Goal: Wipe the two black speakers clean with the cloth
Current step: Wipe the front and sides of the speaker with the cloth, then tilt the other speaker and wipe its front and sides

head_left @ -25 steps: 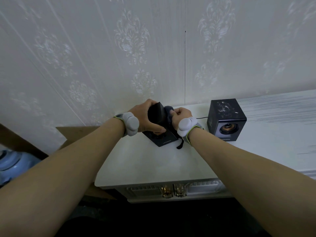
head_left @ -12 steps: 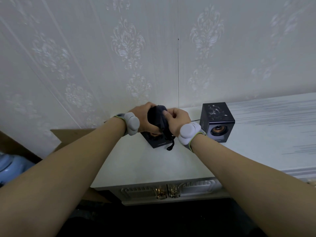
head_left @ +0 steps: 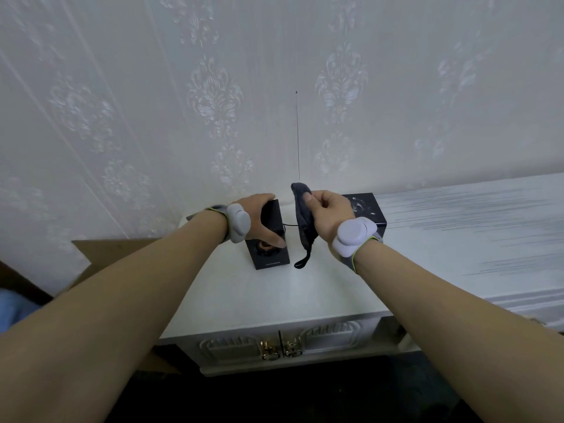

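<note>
My left hand (head_left: 262, 218) grips a black speaker (head_left: 271, 239) that stands on the white cabinet top (head_left: 305, 297), thumb across its front near the copper cone. My right hand (head_left: 328, 213) holds a dark grey cloth (head_left: 302, 221) bunched upright just right of that speaker, apart from it, a loop of the cloth dangling down to the cabinet top. The second black speaker (head_left: 367, 209), with white smudges on its top, sits behind my right hand and is mostly hidden by it. A thin black cable (head_left: 290, 225) runs between the speakers.
The patterned wallpapered wall (head_left: 274, 102) rises directly behind the speakers. The cabinet has carved doors with gold handles (head_left: 279, 351) below the front edge. A brown cardboard sheet (head_left: 103, 251) lies at the left, and a blue object (head_left: 15, 306) sits at the far left edge.
My right hand has lifted the cloth off the left speaker and moved it to the right. The left speaker, earlier tilted and covered, now stands upright. The view shifted right.
</note>
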The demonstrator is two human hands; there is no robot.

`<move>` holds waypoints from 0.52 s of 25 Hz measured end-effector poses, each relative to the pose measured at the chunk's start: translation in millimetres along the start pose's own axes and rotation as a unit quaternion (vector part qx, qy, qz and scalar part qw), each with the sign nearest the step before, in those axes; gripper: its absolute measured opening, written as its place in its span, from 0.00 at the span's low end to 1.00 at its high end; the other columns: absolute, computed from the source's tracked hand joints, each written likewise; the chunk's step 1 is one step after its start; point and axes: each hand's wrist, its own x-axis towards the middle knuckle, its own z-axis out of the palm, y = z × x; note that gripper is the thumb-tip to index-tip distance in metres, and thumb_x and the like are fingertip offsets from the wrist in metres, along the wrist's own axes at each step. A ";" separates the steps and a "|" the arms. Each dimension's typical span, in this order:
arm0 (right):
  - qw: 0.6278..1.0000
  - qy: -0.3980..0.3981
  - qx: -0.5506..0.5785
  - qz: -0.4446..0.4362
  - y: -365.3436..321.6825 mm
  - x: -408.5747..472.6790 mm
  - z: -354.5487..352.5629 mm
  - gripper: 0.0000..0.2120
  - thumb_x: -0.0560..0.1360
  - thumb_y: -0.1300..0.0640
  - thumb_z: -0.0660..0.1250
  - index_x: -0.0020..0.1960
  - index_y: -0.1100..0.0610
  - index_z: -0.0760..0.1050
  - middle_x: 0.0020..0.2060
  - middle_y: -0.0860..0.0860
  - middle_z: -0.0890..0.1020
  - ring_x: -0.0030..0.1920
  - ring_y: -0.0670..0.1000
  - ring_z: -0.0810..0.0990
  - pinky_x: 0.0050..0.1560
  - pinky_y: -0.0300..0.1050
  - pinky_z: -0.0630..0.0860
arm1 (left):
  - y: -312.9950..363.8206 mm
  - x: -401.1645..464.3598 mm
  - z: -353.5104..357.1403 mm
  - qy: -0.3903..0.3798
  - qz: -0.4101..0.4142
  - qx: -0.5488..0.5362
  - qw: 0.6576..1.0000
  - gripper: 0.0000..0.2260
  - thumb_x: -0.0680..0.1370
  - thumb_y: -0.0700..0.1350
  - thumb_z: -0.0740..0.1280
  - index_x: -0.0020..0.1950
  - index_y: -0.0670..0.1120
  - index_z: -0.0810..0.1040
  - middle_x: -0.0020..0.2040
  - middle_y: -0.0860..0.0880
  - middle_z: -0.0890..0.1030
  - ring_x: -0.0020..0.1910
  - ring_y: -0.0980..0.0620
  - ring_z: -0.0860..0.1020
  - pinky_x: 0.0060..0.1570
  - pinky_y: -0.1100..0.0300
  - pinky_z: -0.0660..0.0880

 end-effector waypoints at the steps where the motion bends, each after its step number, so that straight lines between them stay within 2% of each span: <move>1: 1.000 0.004 0.001 -0.002 -3.7 -3.4 -6.5 0.07 0.80 0.52 0.66 0.47 0.55 0.78 0.36 0.50 0.78 0.33 0.46 0.74 0.36 0.36 0.71 | 2.8 -1.7 -1.6 -0.005 -0.007 0.012 1.000 0.50 0.64 0.62 0.80 0.78 0.47 0.61 0.76 0.47 0.68 0.72 0.45 0.69 0.70 0.52 0.68; 2: 1.000 0.008 0.005 -0.005 -6.9 -7.2 -14.8 0.07 0.80 0.52 0.65 0.47 0.55 0.78 0.36 0.51 0.78 0.34 0.48 0.74 0.38 0.38 0.72 | 7.5 -3.6 -3.8 -0.008 -0.008 0.018 1.000 0.53 0.65 0.62 0.80 0.81 0.47 0.56 0.80 0.48 0.62 0.76 0.46 0.64 0.73 0.53 0.64; 4: 1.000 0.013 0.018 -0.010 -11.7 -13.0 -31.3 0.08 0.80 0.52 0.65 0.45 0.55 0.78 0.35 0.51 0.78 0.35 0.51 0.74 0.42 0.42 0.73 | 18.1 -5.6 -9.8 -0.004 0.000 0.005 1.000 0.55 0.66 0.62 0.79 0.82 0.47 0.51 0.82 0.48 0.58 0.79 0.47 0.59 0.76 0.53 0.60; 6: 0.999 0.020 0.031 -0.012 -14.7 -19.1 -48.3 0.10 0.80 0.52 0.65 0.43 0.54 0.77 0.33 0.51 0.77 0.34 0.51 0.74 0.41 0.43 0.73 | 33.7 -7.2 -13.6 0.005 0.014 -0.017 1.000 0.53 0.67 0.61 0.79 0.82 0.47 0.52 0.81 0.49 0.58 0.79 0.47 0.60 0.76 0.53 0.60; 9: 0.999 0.046 0.020 -0.010 -16.6 -24.7 -71.4 0.09 0.80 0.51 0.65 0.44 0.54 0.79 0.32 0.48 0.79 0.31 0.46 0.76 0.34 0.38 0.72 | 61.3 -2.5 -13.2 0.021 0.037 -0.035 0.999 0.50 0.69 0.59 0.78 0.81 0.47 0.53 0.81 0.48 0.61 0.78 0.48 0.62 0.74 0.55 0.61; 13: 0.996 0.083 0.000 -0.025 -14.6 -23.1 -109.6 0.08 0.80 0.52 0.66 0.46 0.54 0.79 0.36 0.48 0.81 0.34 0.46 0.77 0.38 0.38 0.74 | 97.5 10.5 -0.8 0.029 0.068 -0.049 0.996 0.48 0.70 0.58 0.78 0.81 0.46 0.56 0.80 0.48 0.62 0.77 0.48 0.63 0.74 0.56 0.62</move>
